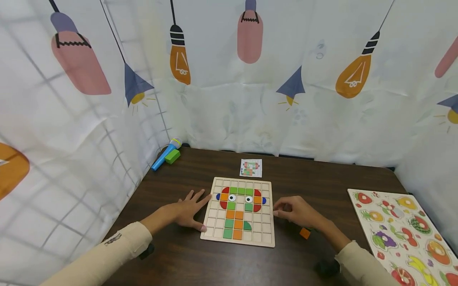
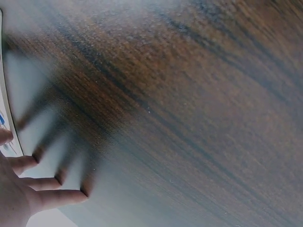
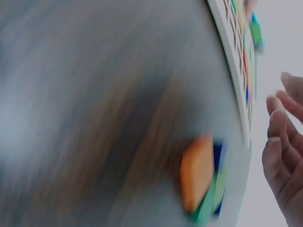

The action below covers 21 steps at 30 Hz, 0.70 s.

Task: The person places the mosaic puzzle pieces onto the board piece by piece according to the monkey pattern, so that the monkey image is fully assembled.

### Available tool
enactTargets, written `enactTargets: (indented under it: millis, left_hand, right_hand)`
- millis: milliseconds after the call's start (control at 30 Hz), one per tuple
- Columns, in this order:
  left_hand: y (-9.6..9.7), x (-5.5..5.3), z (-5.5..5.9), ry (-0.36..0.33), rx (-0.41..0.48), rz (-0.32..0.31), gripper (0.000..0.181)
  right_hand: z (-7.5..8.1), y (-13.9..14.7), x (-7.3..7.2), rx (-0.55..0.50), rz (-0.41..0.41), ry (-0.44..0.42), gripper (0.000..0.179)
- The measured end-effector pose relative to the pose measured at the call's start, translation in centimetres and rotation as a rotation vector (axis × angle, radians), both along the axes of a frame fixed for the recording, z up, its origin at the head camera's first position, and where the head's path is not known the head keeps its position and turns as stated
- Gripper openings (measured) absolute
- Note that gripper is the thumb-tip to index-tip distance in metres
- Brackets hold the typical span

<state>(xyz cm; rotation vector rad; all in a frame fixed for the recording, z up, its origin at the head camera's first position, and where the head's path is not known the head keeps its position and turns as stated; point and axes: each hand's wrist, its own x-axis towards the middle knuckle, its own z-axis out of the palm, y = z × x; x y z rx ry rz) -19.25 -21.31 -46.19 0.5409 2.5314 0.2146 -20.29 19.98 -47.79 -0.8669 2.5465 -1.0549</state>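
A square wooden grid board (image 1: 216,214) lies on the table, with coloured pieces set in a figure: red, orange, green and blue shapes and two eye tiles (image 1: 232,197). My left hand (image 1: 187,210) rests spread at the board's left side, thumb and index finger at its edge; its fingers also show in the left wrist view. Beside the right edge is my right hand (image 1: 295,210), its fingers loosely bent. In the right wrist view, no piece shows between these fingers. Below that hand lies a small pile with an orange tile (image 3: 199,172) and green and blue pieces.
Behind the board is a small picture card (image 1: 251,168). A blue toy microphone (image 1: 164,155) and a green block (image 1: 172,156) lie at the far left. To the right is a fruit puzzle board (image 1: 391,234). Printed curtains (image 1: 229,115) surround the table.
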Motion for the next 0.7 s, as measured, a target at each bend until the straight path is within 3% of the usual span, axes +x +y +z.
enactTargets:
  millis: [200, 333, 700]
  left_hand:
    - [-0.1, 0.0, -0.1, 0.008, 0.005, -0.002, 0.112]
    - [-0.2, -0.1, -0.2, 0.011, 0.0, -0.006, 0.112]
    - [-0.2, -0.1, -0.2, 0.011, -0.004, -0.013, 0.112]
  right_hand:
    - [-0.3, 4.8, 0.0, 0.015, -0.009, 0.098, 0.017]
    - [-0.8, 6.7, 0.4, 0.031, -0.003, 0.108, 0.016]
    - [-1.6, 7.5, 1.6, 0.175, -0.178, 0.162, 0.023]
